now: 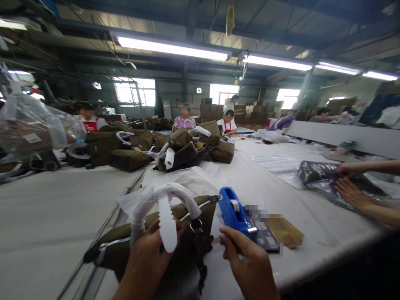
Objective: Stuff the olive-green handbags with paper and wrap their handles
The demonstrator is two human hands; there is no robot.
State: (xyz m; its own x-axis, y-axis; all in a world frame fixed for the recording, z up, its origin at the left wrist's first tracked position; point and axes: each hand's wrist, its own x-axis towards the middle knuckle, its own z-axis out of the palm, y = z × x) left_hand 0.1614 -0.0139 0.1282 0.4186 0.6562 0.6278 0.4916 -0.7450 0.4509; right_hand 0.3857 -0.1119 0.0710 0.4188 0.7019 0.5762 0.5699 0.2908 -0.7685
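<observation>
An olive-green handbag (204, 213) with dark trim and a silver zip lies on the table in front of me. Its handles (186, 198) are wrapped in white material. A white strip with toothed edges (168, 229) passes over them and hangs down at the front. My left hand (151, 258) is closed on this strip by the handles, some fingers hidden behind it. My right hand (246, 262) is right of the bag, fingertips pinched; what they hold, if anything, is too small to see. A dark charm (203, 241) hangs from a handle ring. Just beyond my right hand stands a blue tape dispenser (231, 210).
Olive bags (220, 152) are piled farther back on the white table (40, 221). Brown paper pieces (284, 231) and a dark card lie beside the dispenser. At right, a co-worker's hands (356, 193) press a plastic-wrapped item (315, 173). Other people sit behind the pile.
</observation>
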